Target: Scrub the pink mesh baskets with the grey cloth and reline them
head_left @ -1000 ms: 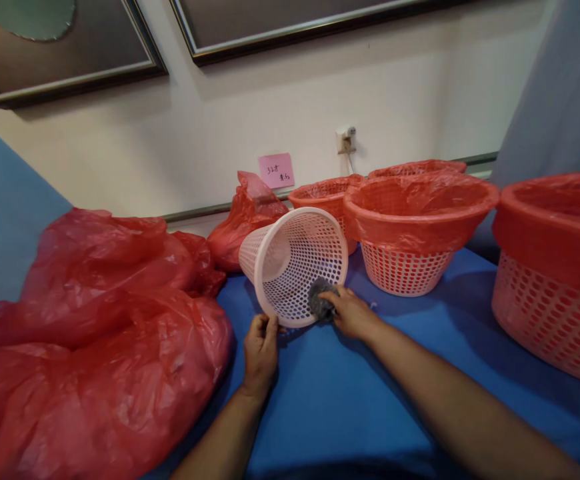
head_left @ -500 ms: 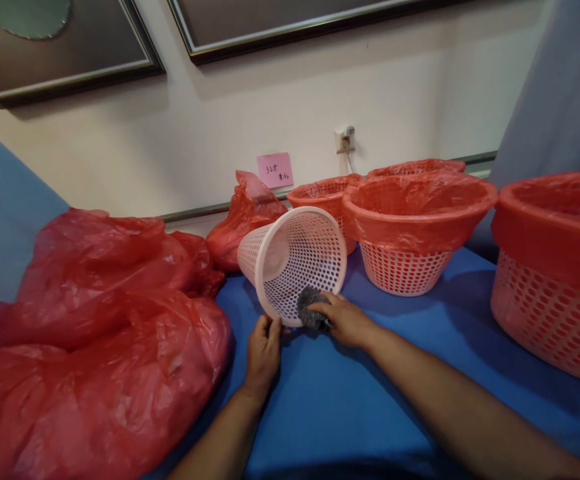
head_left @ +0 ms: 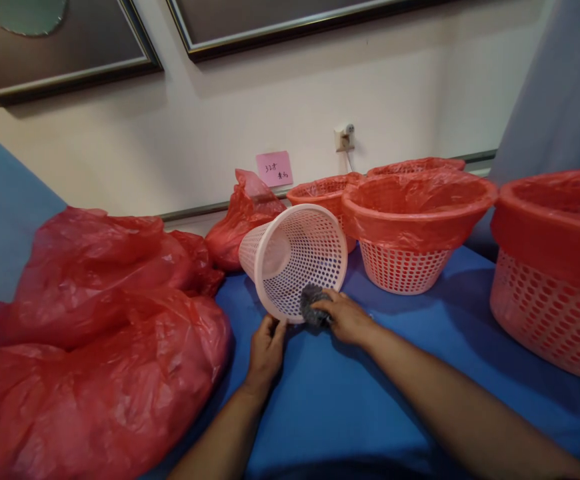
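A white perforated plastic basket lies tipped on its side on the blue-covered table, its mouth toward me. My left hand grips the basket's lower rim, thumb in front and some fingers hidden beneath it. In my right hand is a dark grey cloth, bunched up and pressed against the lower right of the rim. Part of the cloth reaches just inside the mouth.
Large red plastic bags cover the left side, with a smaller red bag behind. A red-lined basket stands to the right, a bigger lined basket beyond it. A pink note and a socket are on the wall.
My right hand and the cloth have shifted very slightly right along the rim. The left hand has edged slightly right, and the basket has barely moved.
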### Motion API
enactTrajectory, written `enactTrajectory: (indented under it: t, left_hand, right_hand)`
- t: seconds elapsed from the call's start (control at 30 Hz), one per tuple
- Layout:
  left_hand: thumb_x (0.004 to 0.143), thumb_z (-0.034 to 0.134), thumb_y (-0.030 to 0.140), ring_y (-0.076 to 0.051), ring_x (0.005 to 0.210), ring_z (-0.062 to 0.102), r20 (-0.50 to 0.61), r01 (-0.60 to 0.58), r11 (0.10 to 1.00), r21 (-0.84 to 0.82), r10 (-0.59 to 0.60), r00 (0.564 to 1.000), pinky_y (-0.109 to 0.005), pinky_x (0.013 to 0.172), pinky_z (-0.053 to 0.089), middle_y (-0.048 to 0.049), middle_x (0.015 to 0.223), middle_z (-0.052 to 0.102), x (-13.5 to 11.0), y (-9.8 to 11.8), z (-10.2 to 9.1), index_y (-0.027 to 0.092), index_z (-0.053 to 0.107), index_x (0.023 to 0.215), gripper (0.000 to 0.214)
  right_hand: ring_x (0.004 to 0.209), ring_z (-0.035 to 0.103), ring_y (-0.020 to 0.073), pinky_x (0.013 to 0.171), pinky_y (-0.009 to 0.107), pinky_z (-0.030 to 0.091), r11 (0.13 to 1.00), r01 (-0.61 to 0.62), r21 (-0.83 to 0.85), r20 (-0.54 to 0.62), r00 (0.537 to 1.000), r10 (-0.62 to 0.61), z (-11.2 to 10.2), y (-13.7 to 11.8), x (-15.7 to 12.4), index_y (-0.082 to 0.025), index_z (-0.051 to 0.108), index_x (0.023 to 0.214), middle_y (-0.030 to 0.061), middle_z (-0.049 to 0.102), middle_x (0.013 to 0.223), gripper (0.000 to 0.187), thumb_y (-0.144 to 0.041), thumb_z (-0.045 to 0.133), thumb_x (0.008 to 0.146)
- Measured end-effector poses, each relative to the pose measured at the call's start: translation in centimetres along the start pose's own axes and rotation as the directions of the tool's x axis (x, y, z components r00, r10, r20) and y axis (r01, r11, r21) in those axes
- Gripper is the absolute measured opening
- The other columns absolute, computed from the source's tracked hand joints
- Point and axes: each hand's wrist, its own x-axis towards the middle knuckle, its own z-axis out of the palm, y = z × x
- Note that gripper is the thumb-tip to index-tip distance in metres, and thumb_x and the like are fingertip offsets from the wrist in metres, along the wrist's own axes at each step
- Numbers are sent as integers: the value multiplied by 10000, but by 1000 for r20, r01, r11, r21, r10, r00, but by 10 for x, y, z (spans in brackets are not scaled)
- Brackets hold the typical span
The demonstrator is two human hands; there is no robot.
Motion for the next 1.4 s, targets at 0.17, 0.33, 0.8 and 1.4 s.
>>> enactTrajectory:
  t: [0.17,0.33,0.8,1.4]
  left_hand:
    - [895,635,503,-196,786,679,-185,-64,997,-44,54,981,-335,774,560,-38,852,714,-4,8,-6,179,652,957,330]
    - [812,708,446,-259,958,715,140,24,1000,-17,-21,990,-405,891,558,-99,1039,766,-2,0,8,164,692,1044,365]
    - [842,685,444,-230,910,704,50,-30,999,-13,30,998,-356,848,552,-77,987,750,3,-2,0,171,690,1023,328]
    - [809,689,457,-223,850,698,-5,-11,1000,19,12,1000,-337,812,559,-71,939,755,2,5,-2,165,692,965,331]
  right_hand:
    - [1292,510,334,1078,493,424,957,-268,-109,-133,958,253,-22,22,6,-255,632,1378,121,377,1589,662,20,518,787]
    - [1345,503,225,1134,350,399,1000,24,-2,21,999,-24,-2,2,-2,-357,678,1301,5,494,1515,671,7,610,742]
    - [1281,550,298,1092,471,443,990,-137,-21,-96,986,134,-11,23,5,-314,684,1299,65,494,1512,674,40,554,741]
    - [1320,528,251,1146,431,408,992,-13,126,-58,998,20,4,15,5,-345,648,1317,39,513,1470,648,-18,640,757]
